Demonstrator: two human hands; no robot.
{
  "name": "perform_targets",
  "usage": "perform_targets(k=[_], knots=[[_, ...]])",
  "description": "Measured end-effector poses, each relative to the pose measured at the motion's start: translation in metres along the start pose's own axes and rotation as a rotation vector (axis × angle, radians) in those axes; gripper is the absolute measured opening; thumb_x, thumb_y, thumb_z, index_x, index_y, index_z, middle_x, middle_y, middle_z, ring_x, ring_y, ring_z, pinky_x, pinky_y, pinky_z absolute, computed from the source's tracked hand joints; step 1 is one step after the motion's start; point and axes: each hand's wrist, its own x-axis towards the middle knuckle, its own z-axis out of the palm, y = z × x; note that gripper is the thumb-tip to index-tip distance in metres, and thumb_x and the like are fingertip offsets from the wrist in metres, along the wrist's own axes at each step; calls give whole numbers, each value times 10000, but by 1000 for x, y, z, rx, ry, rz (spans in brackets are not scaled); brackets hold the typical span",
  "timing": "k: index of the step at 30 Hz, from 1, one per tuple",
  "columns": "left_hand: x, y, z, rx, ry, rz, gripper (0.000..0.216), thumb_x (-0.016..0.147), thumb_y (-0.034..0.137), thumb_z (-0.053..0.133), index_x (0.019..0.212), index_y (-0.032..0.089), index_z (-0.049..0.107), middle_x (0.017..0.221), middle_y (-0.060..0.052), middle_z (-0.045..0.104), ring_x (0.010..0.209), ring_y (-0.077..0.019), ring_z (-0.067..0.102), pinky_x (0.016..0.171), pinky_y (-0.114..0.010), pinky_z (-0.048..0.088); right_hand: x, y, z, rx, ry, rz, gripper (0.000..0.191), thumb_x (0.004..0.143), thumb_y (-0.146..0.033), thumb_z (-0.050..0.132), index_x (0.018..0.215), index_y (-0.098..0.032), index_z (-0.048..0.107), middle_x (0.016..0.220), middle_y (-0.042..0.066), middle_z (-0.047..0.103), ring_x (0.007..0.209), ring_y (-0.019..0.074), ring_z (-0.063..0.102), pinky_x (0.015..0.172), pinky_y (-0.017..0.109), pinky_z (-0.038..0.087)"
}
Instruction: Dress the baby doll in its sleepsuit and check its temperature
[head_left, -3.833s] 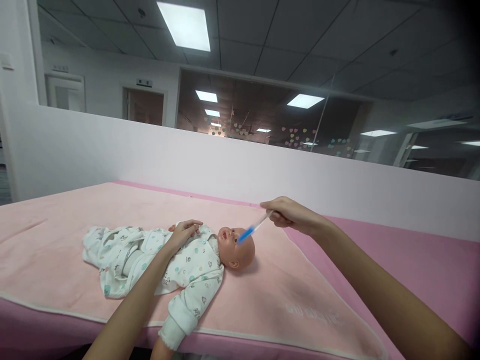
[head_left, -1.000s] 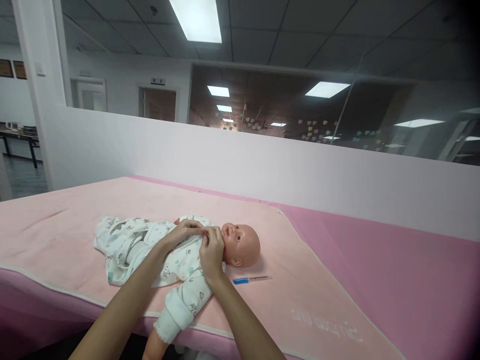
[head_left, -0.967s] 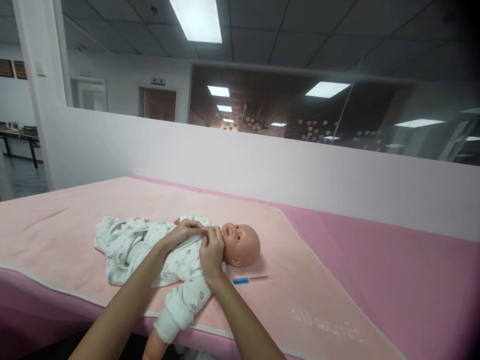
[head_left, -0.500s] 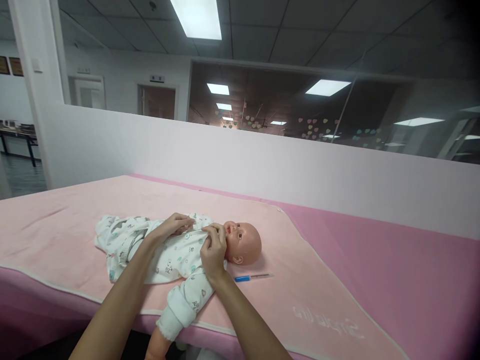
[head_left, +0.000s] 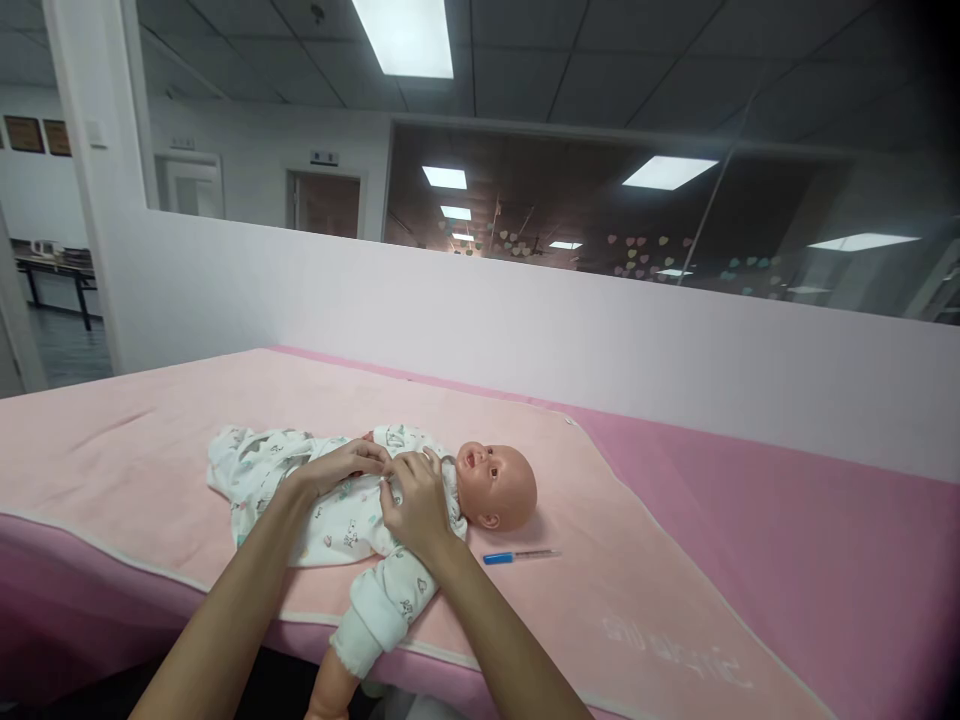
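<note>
A baby doll (head_left: 499, 487) lies on its back, head to the right, wearing a white printed shirt (head_left: 341, 525). My left hand (head_left: 346, 464) is over the middle of its chest, fingers bent and pinching the shirt front. Close beside it, my right hand (head_left: 417, 502) is closed on the cloth just below the doll's neck. The fingertips of both hands nearly meet, and the exact bit of cloth between them is hidden. One sleeve (head_left: 390, 600), with a folded cuff, stretches toward me over the near edge, and the doll's arm comes out of it.
A slim clear stick with a blue end (head_left: 520, 556), perhaps a thermometer, lies near the doll's head. Under everything is a peach blanket (head_left: 637, 590) with a white border, over a pink cover (head_left: 765, 490). A white half wall (head_left: 525, 320) with glass above stands behind.
My left hand has moved right along the chest and my right hand slightly left, so their fingertips now come together at the shirt front. The view has shifted a little.
</note>
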Motion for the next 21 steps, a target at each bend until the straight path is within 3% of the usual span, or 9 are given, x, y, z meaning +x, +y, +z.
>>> perform_targets(k=[4,11,21], knots=[[0,-1,0,21,72,-19,178,650,302,601,692,137,649,656,-26,566,681,-159,503,611,-235,375,0,2,3,-11,-9,53,45,804,-205,495,824,-202,534,835,14,561,820,167,477,881,349,333],[1,-7,-2,-27,127,-16,185,619,298,630,694,130,648,635,-24,560,644,-147,500,571,-231,362,1,2,3,21,7,76,62,827,-188,485,793,-202,536,824,7,570,799,153,489,815,315,338],[1,-7,-4,-19,86,-1,205,617,317,650,697,129,653,620,-25,554,635,-154,495,576,-247,356,-1,5,13,-57,79,144,87,807,-186,525,884,-202,563,806,20,563,796,175,487,767,312,348]])
